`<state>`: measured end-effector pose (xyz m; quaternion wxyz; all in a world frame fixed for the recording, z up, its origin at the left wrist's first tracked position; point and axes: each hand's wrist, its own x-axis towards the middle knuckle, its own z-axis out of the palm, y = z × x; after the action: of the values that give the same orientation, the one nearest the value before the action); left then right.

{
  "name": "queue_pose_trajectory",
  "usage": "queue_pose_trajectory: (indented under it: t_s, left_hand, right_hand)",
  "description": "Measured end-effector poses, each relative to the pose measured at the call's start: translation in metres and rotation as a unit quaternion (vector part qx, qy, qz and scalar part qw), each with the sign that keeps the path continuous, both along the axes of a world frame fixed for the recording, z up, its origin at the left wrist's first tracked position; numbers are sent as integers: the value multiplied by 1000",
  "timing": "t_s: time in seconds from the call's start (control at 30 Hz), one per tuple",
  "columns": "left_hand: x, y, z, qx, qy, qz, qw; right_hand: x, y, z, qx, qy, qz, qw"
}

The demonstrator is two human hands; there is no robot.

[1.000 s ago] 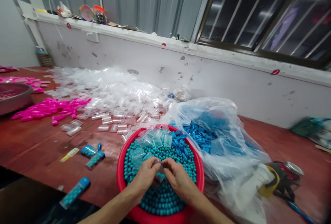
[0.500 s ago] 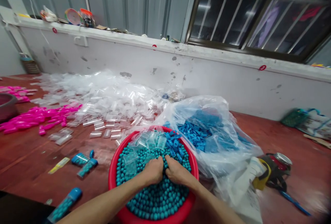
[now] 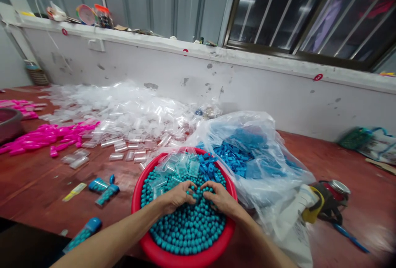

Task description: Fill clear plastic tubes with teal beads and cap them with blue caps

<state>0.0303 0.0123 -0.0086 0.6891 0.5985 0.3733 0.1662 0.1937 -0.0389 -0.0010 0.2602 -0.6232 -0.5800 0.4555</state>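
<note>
Teal round beads [image 3: 185,231] fill a red basin [image 3: 136,202] in front of me. My left hand [image 3: 177,197] is over the middle of the beads, its thumb and fingers apart and curved, with beads showing at the fingertips. Facing it, my right hand [image 3: 219,197] also has thumb and forefinger spread, its tips close to the beads. A small gap separates the two hands. Clear plastic tubes [image 3: 176,167] lie on the beads at the basin's back left. Blue plastic caps [image 3: 208,167] are heaped at its back right.
A large pile of clear tubes [image 3: 123,111] spreads behind the basin. Pink pieces [image 3: 46,138] lie at left. Right of the basin, a clear bag [image 3: 262,177] holds more blue pieces. Bead-filled tubes [image 3: 107,196] with blue caps and a yellow strip [image 3: 74,192] lie nearer left.
Both hands were closed together at the middle of the beads. Their fingers have since opened and the hands have moved slightly apart.
</note>
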Motion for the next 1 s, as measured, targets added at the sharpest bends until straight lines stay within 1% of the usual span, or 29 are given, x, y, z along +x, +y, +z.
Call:
queue_pose_trajectory:
  t_s: [0.07,0.13,0.2,0.27,0.37,0.43,0.5,0.6,0.67,0.73,0.8,0.87,0.93,1.0]
  left_hand:
    - [-3,1,3,-21,-14,4,1000]
    - [-6,2,4,-36,-14,5,999]
    - [-8,3,4,-40,-3,8,999]
    - [-8,2,2,-24,16,22,999]
    - [-5,3,-4,16,62,57,996]
    - [0,6,-9,36,94,75,992]
    - [6,9,-12,41,114,79,989]
    - [16,10,-13,16,116,63,991]
    - [18,8,-12,-11,93,58,994]
    - [15,3,-9,-40,56,56,996]
    - [9,0,-3,-73,16,54,996]
    - [0,-1,3,-104,-21,52,993]
    - [-7,-1,9,-126,-52,50,989]
    - [-13,-2,13,-146,-91,45,984]
  right_hand:
    - [2,-2,0,71,-62,12,995]
    - [3,-4,1,138,-127,35,982]
    - [2,-5,3,161,-175,53,970]
    - [1,-6,4,143,-231,63,960]
    - [-4,-6,5,89,-339,59,935]
    - [-8,-4,4,60,-370,53,926]
    - [-13,2,1,56,-358,51,931]
    - [-17,10,-4,83,-314,54,944]
    - [-15,13,-5,109,-281,54,952]
    - [-11,12,-4,113,-211,42,970]
    - [-6,10,-3,69,-98,29,992]
    - [-3,7,-1,11,12,13,1000]
    - [-2,4,1,-14,49,4,999]
    - [-2,-1,3,-3,19,14,1000]
